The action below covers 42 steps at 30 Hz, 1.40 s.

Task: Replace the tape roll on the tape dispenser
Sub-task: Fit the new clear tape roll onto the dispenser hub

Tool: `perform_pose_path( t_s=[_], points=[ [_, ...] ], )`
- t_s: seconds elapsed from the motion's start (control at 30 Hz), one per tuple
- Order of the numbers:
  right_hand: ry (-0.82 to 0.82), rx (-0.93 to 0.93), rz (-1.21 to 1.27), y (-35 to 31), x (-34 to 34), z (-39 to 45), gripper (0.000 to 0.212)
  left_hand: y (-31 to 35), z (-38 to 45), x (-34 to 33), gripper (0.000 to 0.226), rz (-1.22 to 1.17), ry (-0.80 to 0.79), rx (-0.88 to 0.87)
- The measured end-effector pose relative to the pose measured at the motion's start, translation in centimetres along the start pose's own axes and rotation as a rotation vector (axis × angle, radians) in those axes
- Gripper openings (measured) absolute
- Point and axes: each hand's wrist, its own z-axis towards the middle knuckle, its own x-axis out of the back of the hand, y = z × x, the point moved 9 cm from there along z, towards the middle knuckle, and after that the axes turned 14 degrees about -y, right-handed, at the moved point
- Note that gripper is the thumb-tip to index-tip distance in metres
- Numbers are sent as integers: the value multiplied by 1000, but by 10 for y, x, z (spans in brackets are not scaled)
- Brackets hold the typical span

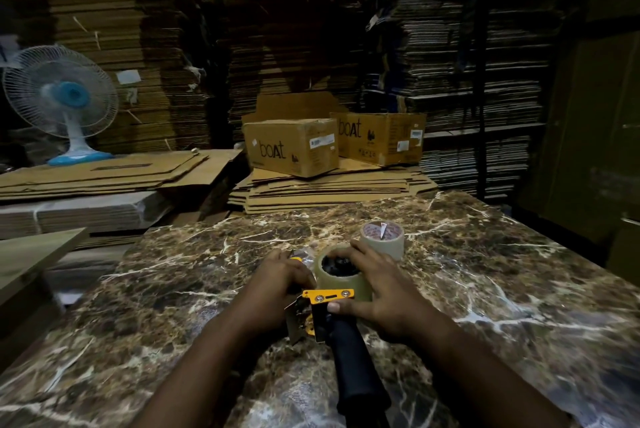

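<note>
Dispenser lies on the table, long axis near-far, handle near, roll on its hub at the far end. Left hand grips the frame; right hand cups the roll. Spare roll sits just beyond, nearer the right hand.

Dispenser front behind left hand

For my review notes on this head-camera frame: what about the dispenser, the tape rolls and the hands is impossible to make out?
- Tape dispenser: front end hidden behind the left hand; handle end fades into dark at the bottom edge.
- Roll on the dispenser: core in shadow, so whether it is fully seated is unclear; right hand covers its side.
- Spare roll: core label print too small to read.
- Free tape end: not visible.
</note>
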Motion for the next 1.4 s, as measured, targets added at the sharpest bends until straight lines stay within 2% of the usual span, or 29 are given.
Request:
perform_pose_path(
  t_s=[0.1,0.2,0.33,0.63,0.7,0.83,0.9,1.0,1.4],
  points=[
    [9,-13,1,3,0,-1,81,3,-8,12,9,39,26,20],
    [9,-31,-20,5,-3,0,76,2,-21,27,12,-27,70,49],
    [33,-54,-42,7,-2,1,75,2,-28,31,14,-67,69,87],
    [93,-85,-109,2,-3,2,77,4,-29,30,18,20,49,229],
    [99,-45,-96,-1,-2,2,72,1,-30,30,16,6,56,239],
    [110,171,-62,-21,-3,0,59,-2,-33,31,13,-33,73,259],
    [107,184,-5,-24,-5,1,55,-2,-33,31,12,-39,69,265],
    [187,125,11,-21,-1,4,46,-3,-33,31,12,-60,76,262],
    [301,59,-57,-17,4,6,59,-36,-67,26,11,-362,165,327]
  ],
)
